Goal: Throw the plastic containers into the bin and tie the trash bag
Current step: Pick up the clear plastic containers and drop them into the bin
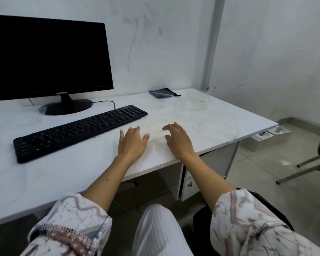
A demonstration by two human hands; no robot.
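Seen from the head camera, a seated person's left hand (131, 143) and right hand (177, 140) lay spread and empty on the white desk (72, 172), apparently poised to start. Clear plastic containers (197, 100) stood near the desk's far right corner, well beyond reach, past the keyboard (78, 130) and monitor (48, 56). No bin was visible.
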